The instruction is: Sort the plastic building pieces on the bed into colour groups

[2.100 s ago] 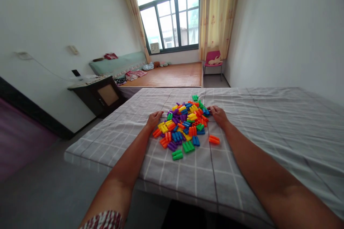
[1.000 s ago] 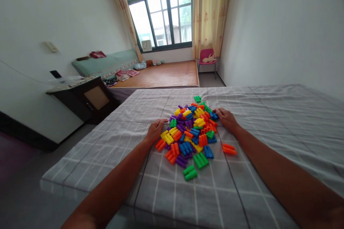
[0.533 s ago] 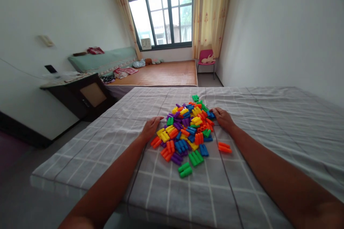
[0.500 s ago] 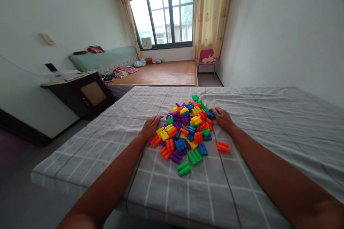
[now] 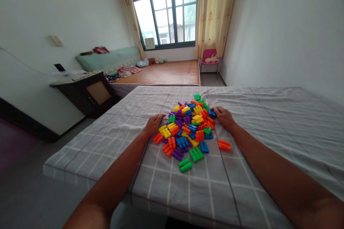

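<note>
A heap of plastic building blocks [image 5: 187,119], shaped like joined tubes in orange, yellow, green, blue and purple, lies on a grey checked cloth [image 5: 172,189]. At the heap's left edge rests my left hand [image 5: 155,123], fingers stretched toward the blocks and nothing seen in them. My right hand [image 5: 223,116] lies at the right edge, its fingertips against or just beside a blue block [image 5: 212,113]; the fingers look extended, not wrapped round it. Closer to me are a green block [image 5: 185,165], a second green block [image 5: 196,154] and a lone orange block [image 5: 225,145].
The cloth-covered surface ends at a near edge below my forearms. Beyond it stand a bed [image 5: 172,71] with a brown mat, a dark cabinet [image 5: 98,94] on the left and a pink chair [image 5: 209,57] at the back right. A white wall [image 5: 282,35] runs along the right.
The whole view has shifted slightly, so everything sits a little further right. Both hands stay at the sides of the heap, and the blocks keep their arrangement.
</note>
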### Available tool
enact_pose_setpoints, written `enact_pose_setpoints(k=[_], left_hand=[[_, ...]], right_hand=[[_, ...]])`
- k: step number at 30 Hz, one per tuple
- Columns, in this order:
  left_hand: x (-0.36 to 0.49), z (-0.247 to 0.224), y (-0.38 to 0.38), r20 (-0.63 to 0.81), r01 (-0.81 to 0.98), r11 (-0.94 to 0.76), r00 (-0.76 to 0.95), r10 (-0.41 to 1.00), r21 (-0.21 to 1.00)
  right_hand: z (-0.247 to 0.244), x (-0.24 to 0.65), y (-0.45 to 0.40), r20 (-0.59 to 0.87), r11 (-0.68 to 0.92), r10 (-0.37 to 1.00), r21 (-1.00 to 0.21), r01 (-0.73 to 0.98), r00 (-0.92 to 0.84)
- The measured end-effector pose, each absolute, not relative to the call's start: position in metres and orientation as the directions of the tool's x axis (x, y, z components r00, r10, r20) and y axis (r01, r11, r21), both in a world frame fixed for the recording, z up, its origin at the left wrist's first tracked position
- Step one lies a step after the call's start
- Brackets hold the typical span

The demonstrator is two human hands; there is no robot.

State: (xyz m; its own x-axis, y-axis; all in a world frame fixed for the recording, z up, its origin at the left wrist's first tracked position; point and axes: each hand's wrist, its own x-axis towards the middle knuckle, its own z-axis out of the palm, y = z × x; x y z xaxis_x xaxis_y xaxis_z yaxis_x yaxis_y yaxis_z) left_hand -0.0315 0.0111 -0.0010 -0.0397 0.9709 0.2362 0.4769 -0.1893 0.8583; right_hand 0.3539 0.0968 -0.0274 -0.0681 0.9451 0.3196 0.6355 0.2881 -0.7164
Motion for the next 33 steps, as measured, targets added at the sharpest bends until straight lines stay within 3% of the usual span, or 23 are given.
enact_pose_setpoints(k=[18,22,27,33], left_hand=[[-0.027,0.007,0.011,0.26,0.551,-0.265,0.089,0.962,0.792],[-0.026,0.027,0.004,0.201,0.541,-0.301,0.238,0.95,0.786],[-0.03,0.036,-0.018,0.071,0.643,-0.468,0.543,0.837,0.606],[0.011,0.008,-0.001,0.196,0.708,-0.543,0.516,0.834,0.451]], right_hand=[[-0.006,0.344,0.076,0.414,0.401,0.898,-0.627,0.668,-0.151],[-0.003,0.356,0.08,0.399,0.36,0.909,-0.613,0.703,-0.118],[-0.013,0.363,0.089,0.36,0.322,0.927,-0.62,0.716,-0.105],[-0.018,0.357,0.088,0.376,0.335,0.916,-0.528,0.78,-0.139]])
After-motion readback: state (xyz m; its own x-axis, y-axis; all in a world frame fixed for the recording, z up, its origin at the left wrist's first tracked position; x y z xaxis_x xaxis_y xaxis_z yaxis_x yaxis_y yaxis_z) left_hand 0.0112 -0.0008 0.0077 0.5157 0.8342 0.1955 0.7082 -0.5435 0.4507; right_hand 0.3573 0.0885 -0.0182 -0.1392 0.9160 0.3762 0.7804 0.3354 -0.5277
